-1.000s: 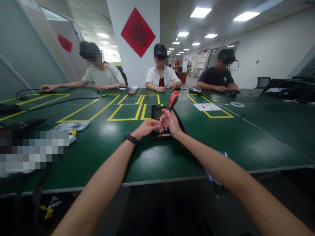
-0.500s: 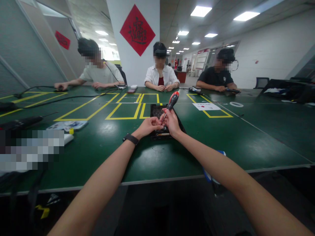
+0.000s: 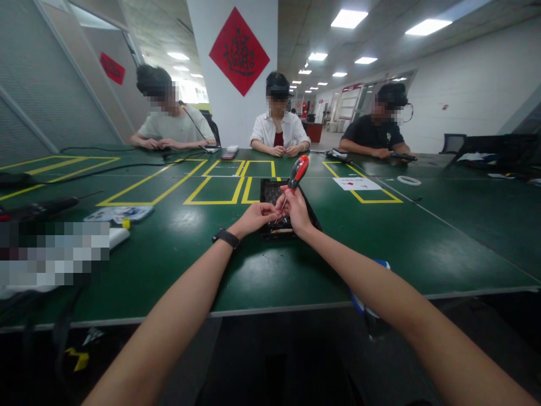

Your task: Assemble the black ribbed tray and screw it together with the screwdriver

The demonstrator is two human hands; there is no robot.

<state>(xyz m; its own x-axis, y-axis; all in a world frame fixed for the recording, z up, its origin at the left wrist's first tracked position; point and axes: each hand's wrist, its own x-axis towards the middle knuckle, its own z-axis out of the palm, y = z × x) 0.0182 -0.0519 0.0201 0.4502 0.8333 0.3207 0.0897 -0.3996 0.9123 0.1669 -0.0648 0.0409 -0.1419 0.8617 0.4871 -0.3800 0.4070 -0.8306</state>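
Note:
My right hand (image 3: 296, 210) grips a screwdriver (image 3: 298, 172) with a red and dark grey handle. The handle points up and leans right, and the thin metal shaft runs down between my fingers. Close by on the left, my left hand (image 3: 257, 217) has thumb and fingertips pinched together near the shaft. Whatever small thing is in that pinch is too tiny to make out. Beneath both hands lies an open black tray-like case (image 3: 291, 234), its inside partly covered by my fingers.
Yellow tape rectangles (image 3: 213, 202) mark the green table (image 3: 177, 265). A power drill (image 3: 38, 210) lies at left, by a patterned flat piece (image 3: 120, 213). A paper sheet (image 3: 357, 184) and white ring (image 3: 408, 180) lie at right. Three people sit across the table.
The screwdriver stands slightly more upright, and its shaft now shows lower, below my fingers. Across the table, the person at left has drawn one hand in toward the other. The view has shifted slightly.

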